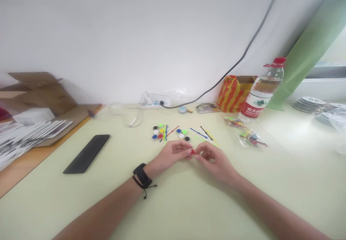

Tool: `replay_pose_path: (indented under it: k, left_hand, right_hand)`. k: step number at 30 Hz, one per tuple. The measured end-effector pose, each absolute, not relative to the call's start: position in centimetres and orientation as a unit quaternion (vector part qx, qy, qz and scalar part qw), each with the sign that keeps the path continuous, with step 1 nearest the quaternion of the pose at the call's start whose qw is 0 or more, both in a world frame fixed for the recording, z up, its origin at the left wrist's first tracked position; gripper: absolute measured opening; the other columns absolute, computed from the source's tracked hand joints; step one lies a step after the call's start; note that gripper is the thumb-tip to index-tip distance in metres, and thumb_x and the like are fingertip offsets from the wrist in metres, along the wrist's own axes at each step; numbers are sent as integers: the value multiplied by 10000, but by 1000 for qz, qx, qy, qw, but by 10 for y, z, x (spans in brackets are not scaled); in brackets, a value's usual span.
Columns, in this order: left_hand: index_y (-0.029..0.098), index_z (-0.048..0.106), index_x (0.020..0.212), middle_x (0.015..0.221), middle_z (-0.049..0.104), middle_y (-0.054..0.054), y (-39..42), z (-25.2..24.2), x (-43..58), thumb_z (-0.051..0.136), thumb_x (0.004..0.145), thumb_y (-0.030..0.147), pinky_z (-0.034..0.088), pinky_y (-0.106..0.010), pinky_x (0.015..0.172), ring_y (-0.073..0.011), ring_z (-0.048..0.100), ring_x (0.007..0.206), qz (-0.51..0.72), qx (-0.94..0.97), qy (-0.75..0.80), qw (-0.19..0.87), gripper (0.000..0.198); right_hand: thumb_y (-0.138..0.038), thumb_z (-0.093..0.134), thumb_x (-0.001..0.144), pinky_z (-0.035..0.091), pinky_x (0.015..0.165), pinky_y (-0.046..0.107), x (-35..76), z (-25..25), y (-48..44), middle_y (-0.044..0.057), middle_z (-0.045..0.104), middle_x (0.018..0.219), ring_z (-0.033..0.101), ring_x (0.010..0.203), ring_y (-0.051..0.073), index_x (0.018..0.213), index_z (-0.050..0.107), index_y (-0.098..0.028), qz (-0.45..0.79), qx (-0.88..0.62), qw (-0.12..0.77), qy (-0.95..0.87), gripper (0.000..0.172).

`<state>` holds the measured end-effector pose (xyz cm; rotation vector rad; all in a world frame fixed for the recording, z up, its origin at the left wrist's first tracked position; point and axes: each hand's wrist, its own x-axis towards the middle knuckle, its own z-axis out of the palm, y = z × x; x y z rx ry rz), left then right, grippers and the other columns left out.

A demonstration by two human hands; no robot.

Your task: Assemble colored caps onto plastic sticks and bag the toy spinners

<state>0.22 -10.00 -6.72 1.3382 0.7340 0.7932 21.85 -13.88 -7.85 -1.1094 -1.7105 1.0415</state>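
Note:
A small red plastic piece point(193, 152) is pinched between the fingertips of my left hand point(177, 151) and my right hand point(214, 160), low over the table. Its exact shape is partly hidden by the fingers. Just beyond the hands lie several small round discs, among them a blue disc point(178, 130), a black disc point(187, 138) and a red disc point(160, 136). Thin plastic arrows lie around them: a red arrow point(173, 131), a blue arrow point(199, 133) and a black arrow point(206, 133).
Clear bags of coloured parts point(250, 137) lie at right by a water bottle point(259, 92) and a striped bag point(232, 94). A black flat case point(86, 154) lies left. Behind are a power strip point(154, 103) and glasses point(207, 107). Stacked discs point(309, 104) stand far right.

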Motion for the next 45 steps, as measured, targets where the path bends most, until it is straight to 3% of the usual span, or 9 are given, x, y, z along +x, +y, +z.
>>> replay_pose_path:
  k: [13,16,18,21,24,29,34,37,45]
  left_hand:
    - [139,742,1080,1023,772,-119,-97,-71,2,836,833,427,565,-339,852,-201,725,878,384,572,330,646,391]
    - [135,747,1067,1005,777,-118,-96,-73,3,841,827,421,567,-330,831,-195,722,854,384,567,333,648,386]
    - [138,752,1057,1007,778,-117,-96,-73,2,840,827,422,564,-327,830,-192,721,851,387,566,334,647,376]
    - [143,753,1048,1021,775,-113,-96,-73,2,830,841,416,561,-320,832,-187,717,858,392,569,334,641,352]
    - [141,750,1065,1009,768,-108,-96,-72,2,819,857,399,559,-317,837,-186,714,866,392,577,334,634,338]
    - [134,745,1063,989,768,-113,-96,-73,2,828,846,402,558,-317,824,-185,706,859,394,575,346,629,355]
    - [130,750,1038,964,772,-110,-96,-73,3,851,818,409,555,-310,833,-184,704,869,398,571,357,623,369]
    - [130,749,1040,986,775,-114,-97,-72,3,850,819,406,555,-306,840,-186,711,881,399,571,355,624,367]
    - [133,747,1057,1015,776,-117,-98,-73,2,844,831,385,564,-318,862,-208,725,938,380,589,345,625,352]
  right_hand:
    - [-450,633,943,473,564,287,218,-79,-142,-15,579,967,514,596,122,1631,-14,-350,482,-451,480,-578,949]
    - [-491,638,926,437,544,285,217,-76,-142,-16,570,899,487,582,124,1516,401,-323,476,-467,489,-562,658]
    - [-520,608,941,389,547,289,219,-71,-143,-15,525,723,436,564,128,988,721,-236,488,-453,427,-612,309]
    - [-540,559,972,329,576,304,221,-63,-146,-10,411,582,377,575,132,537,548,-191,521,-401,352,-667,557]
    - [-541,608,943,318,573,288,220,-61,-146,-38,414,639,381,600,137,936,684,-217,518,-427,413,-616,333]
    - [-533,693,868,378,552,274,216,-68,-143,-65,551,779,444,552,126,1612,172,-297,549,-491,460,-496,939]
    - [-585,644,899,383,569,285,219,-66,-144,-20,580,721,457,557,122,1056,704,-219,561,-487,425,-517,403]
    - [-629,526,961,314,549,296,222,-62,-145,-21,377,514,344,530,122,488,505,-194,581,-444,376,-569,642]
    - [-498,680,921,396,595,268,221,-73,-139,0,590,785,495,659,135,876,566,-212,510,-445,445,-586,312]
